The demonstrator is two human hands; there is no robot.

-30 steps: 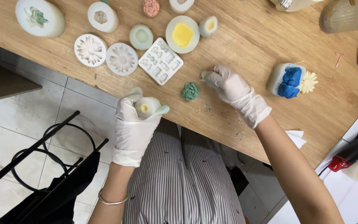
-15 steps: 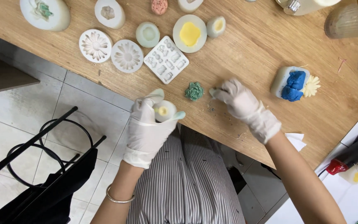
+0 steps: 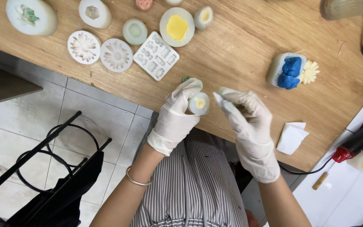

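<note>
Mould position: the small round white mould [image 3: 199, 103] with a yellow centre sits in my left hand [image 3: 176, 114], clenched around its rim and held in the air just over the near edge of the wooden bench [image 3: 240, 50]. My right hand [image 3: 248, 122] is just beside it, fingertips pinched together; I cannot tell whether they hold anything. Both hands wear white gloves. A bit of green material [image 3: 185, 78] shows on the bench behind my left fingers. Farther back lie two flower-pattern moulds [image 3: 100, 50], a square multi-cavity mould [image 3: 156, 55] and a mould packed with blue material [image 3: 288, 70]. Risk: the mould hangs near open floor, so a loose grip could drop it. Slick gloves would likely cause this. Hard squeezing could distort the yellow fill.
</note>
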